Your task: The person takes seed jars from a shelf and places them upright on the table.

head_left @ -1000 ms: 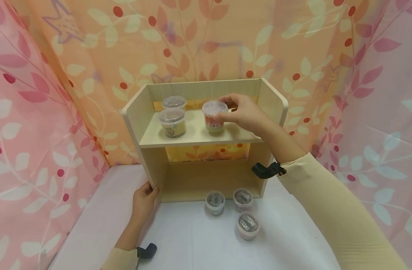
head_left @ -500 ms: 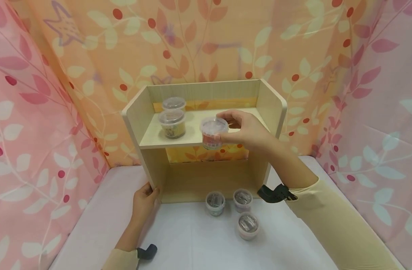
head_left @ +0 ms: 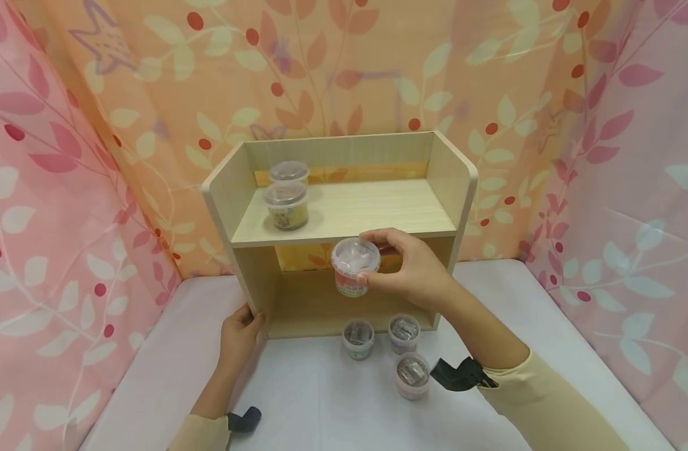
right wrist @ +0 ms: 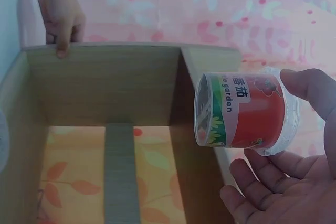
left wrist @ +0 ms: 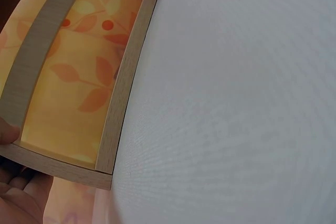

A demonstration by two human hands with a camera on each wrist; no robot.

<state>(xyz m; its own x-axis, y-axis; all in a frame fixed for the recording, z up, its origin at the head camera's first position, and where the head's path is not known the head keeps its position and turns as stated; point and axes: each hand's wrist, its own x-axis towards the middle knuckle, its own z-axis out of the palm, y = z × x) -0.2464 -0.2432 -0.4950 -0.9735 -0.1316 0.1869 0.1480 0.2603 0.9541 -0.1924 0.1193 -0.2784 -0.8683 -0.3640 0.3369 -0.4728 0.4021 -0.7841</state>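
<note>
My right hand [head_left: 414,269] pinches a clear lidded plastic cup [head_left: 355,266] between thumb and fingers, in front of the wooden shelf's [head_left: 321,237] lower opening. A red label with "garden" lettering wraps this cup [right wrist: 247,109] in the right wrist view. Low on the shelf's left side panel, my left hand [head_left: 239,335] grips the edge, its thumb [left wrist: 7,132] on the inner face and the fingers outside. Two more lidded cups stand on the upper board at the left, the front one [head_left: 287,210] with a yellow label partly covering the rear one [head_left: 289,170].
Three lidded cups stand on the white table before the shelf: one left [head_left: 358,339], one right [head_left: 404,333] and one nearer me [head_left: 413,376]. Floral cloth [head_left: 344,69] hangs behind and at both sides. Each wrist wears a black strap [head_left: 462,374].
My right hand has lifted the red-labelled cup off the upper board and brought it forward and down, past the board's front edge. My left hand stays on the side panel.
</note>
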